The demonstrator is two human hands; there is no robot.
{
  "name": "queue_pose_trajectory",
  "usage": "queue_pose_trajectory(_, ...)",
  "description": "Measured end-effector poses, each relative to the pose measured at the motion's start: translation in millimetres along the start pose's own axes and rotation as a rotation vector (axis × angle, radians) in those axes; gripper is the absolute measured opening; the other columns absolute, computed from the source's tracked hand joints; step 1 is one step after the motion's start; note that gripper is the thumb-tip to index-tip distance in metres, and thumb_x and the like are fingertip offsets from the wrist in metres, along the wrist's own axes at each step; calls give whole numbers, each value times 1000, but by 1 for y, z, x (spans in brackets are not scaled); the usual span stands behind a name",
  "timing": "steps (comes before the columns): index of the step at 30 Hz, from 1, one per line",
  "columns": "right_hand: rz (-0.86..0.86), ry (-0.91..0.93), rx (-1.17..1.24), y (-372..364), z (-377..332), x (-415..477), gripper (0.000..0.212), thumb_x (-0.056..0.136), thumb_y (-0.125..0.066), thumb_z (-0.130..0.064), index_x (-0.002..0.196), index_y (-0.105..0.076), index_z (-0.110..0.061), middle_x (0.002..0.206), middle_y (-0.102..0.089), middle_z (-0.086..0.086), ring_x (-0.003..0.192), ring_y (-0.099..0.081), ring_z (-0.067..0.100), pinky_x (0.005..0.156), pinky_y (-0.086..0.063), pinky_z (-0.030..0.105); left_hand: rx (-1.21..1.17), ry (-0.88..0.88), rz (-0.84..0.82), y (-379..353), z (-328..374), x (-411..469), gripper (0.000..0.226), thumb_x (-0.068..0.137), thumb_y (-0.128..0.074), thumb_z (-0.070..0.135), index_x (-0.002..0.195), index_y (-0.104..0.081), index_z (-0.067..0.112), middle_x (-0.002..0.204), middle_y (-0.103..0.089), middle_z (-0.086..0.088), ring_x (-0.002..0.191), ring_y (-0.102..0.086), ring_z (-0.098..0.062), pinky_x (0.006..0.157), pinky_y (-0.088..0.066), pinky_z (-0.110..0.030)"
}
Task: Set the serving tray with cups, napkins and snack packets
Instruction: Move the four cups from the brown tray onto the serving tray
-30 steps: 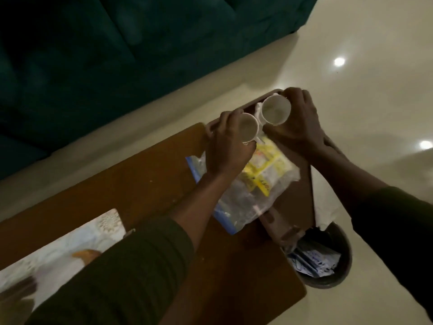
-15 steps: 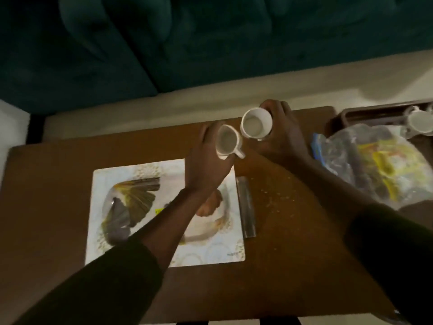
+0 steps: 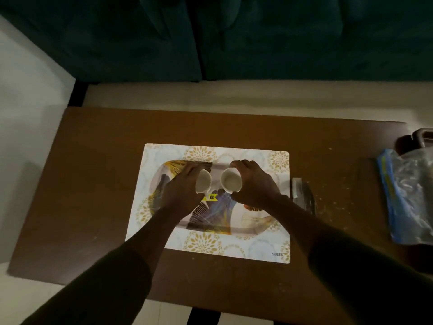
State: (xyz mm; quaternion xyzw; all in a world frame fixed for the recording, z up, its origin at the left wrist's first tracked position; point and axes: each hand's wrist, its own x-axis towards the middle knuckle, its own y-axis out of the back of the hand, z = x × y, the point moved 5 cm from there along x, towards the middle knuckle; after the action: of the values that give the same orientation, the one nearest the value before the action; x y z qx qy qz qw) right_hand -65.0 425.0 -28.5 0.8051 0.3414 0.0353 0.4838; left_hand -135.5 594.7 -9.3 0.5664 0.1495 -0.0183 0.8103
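A serving tray (image 3: 253,228) with a painted feather pattern lies on a white floral placemat (image 3: 255,250) in the middle of the brown table. My left hand (image 3: 181,191) grips a small white cup (image 3: 203,182), tilted, over the tray's back left. My right hand (image 3: 254,184) holds a second white cup (image 3: 231,183), upright, just to the right of the first. Both cups look empty. A clear zip bag of snack packets (image 3: 408,198) lies at the table's right end. A folded silvery strip (image 3: 302,195) rests just right of the placemat.
The brown table (image 3: 93,184) stands in front of a dark teal sofa (image 3: 210,36). A dark wooden holder (image 3: 419,137) shows at the far right edge behind the bag. Pale floor surrounds the table.
Both hands carried the two cups from the holder at the right end leftward across the table, and now hold them low over the tray. The view followed to centre on the placemat.
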Motion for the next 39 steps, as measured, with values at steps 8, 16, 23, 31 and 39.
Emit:
queue_pose_trajectory(8,-79,152,-161,-7,-11,10,72,63,-74,-11,129,-48,-26,130,-57,-2,116,-48,24,92,-46,41,13,38,37,-9,-9,3,73,80,-72,40,142,-38,23,146,-43,2,124,-55,-23,94,-46,-48)
queue_pose_trajectory(16,157,-90,-103,1,-17,-19,72,68,-77,-36,132,-45,-25,134,-46,4,119,-46,26,93,-45,40,46,-128,-34,-5,-13,-5,79,77,-60,-3,144,-38,33,156,-29,7,133,-42,-25,96,-45,-49)
queue_pose_trajectory(23,147,-164,-157,-19,-28,-6,62,78,-69,-30,134,-43,-28,137,-44,1,119,-45,28,90,-42,38,-300,271,71,-10,-22,-2,79,70,-83,38,135,-46,10,128,-52,-14,110,-56,-31,75,-38,-27)
queue_pose_trajectory(31,403,-148,122,-13,-27,-41,66,68,-81,-17,128,-55,-17,134,-53,6,127,-44,27,105,-35,38,-219,152,56,-14,-34,-5,74,80,-76,13,145,-42,22,134,-50,-12,118,-52,-30,83,-33,-23)
queue_pose_trajectory(39,338,-202,232,-13,-31,-22,60,75,-78,-28,126,-55,-7,122,-65,7,112,-58,21,95,-45,37,-401,55,72,-17,-20,7,66,70,-85,24,127,-52,13,123,-58,-6,110,-58,-23,77,-47,-32)
